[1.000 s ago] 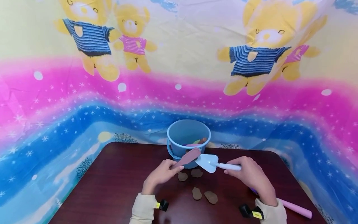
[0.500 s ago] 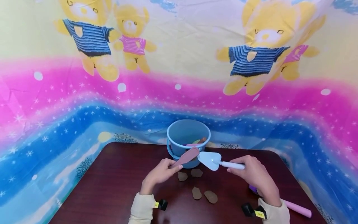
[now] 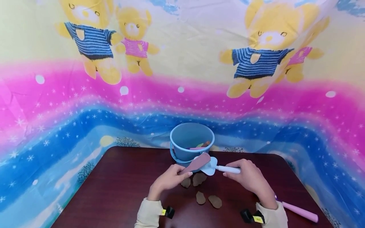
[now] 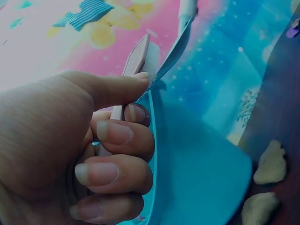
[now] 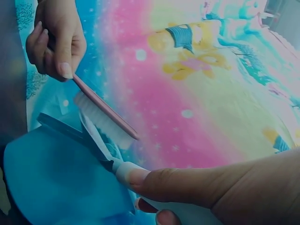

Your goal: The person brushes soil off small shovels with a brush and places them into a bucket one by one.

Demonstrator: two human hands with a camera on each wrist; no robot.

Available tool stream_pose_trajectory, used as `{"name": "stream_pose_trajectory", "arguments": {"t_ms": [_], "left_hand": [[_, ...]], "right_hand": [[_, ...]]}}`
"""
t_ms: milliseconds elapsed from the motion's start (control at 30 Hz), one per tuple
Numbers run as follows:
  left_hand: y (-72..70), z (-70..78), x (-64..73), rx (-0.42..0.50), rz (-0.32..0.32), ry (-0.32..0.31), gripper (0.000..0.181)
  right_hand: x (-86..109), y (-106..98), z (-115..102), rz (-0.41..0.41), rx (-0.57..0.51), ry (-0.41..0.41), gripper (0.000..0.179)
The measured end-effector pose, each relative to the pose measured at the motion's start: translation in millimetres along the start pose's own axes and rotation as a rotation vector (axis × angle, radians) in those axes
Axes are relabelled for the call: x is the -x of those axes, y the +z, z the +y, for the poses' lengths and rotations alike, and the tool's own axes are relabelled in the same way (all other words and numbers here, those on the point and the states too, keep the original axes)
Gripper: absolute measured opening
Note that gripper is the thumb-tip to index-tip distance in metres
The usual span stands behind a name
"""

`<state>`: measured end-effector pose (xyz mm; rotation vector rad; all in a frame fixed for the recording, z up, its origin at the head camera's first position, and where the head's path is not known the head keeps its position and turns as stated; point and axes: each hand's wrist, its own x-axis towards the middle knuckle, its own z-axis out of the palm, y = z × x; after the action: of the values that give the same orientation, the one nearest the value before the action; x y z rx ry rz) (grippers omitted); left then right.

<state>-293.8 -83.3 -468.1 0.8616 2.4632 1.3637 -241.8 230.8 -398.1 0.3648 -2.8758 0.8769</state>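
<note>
My left hand (image 3: pixel 168 180) grips a pink brush (image 3: pixel 196 163) by its handle, thumb along the back. White bristles (image 5: pixel 103 123) on its underside lie against the blade of a small light-blue trowel (image 3: pixel 211 169). The trowel's white handle (image 3: pixel 228 169) is pinched between thumb and fingers of my right hand (image 3: pixel 248 175). Both tools are held up in front of a blue bucket (image 3: pixel 178 153), with the brush head overlapping the blade in the head view. In the left wrist view, the bristles (image 4: pixel 152 61) show beside the blade, above the bucket's rim.
Several flat brown pieces (image 3: pixel 200 198) lie on the dark wooden table (image 3: pixel 114 183) in front of the bucket. Colourful items (image 3: pixel 199 147) sit inside the bucket. A tool with a pink handle (image 3: pixel 300 212) lies at the right. A printed bear cloth (image 3: pixel 182 63) hangs behind the table.
The right hand drew the trowel slightly right, then came back left. The left hand has shifted slightly right with the brush, whose head now overlaps the blade more.
</note>
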Motion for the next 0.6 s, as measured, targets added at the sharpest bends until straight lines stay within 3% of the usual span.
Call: {"name": "stream_pose_trajectory", "arguments": {"t_ms": [267, 600], "left_hand": [[18.3, 7.8, -6.7, 0.073, -0.061, 0.018, 0.036], [27.8, 13.2, -10.2, 0.129, -0.083, 0.062, 0.035]], "right_hand": [[-1.0, 4.2, -2.2, 0.010, -0.013, 0.010, 0.021], [0.0, 4.7, -2.9, 0.008, 0.003, -0.011, 0.023]]}}
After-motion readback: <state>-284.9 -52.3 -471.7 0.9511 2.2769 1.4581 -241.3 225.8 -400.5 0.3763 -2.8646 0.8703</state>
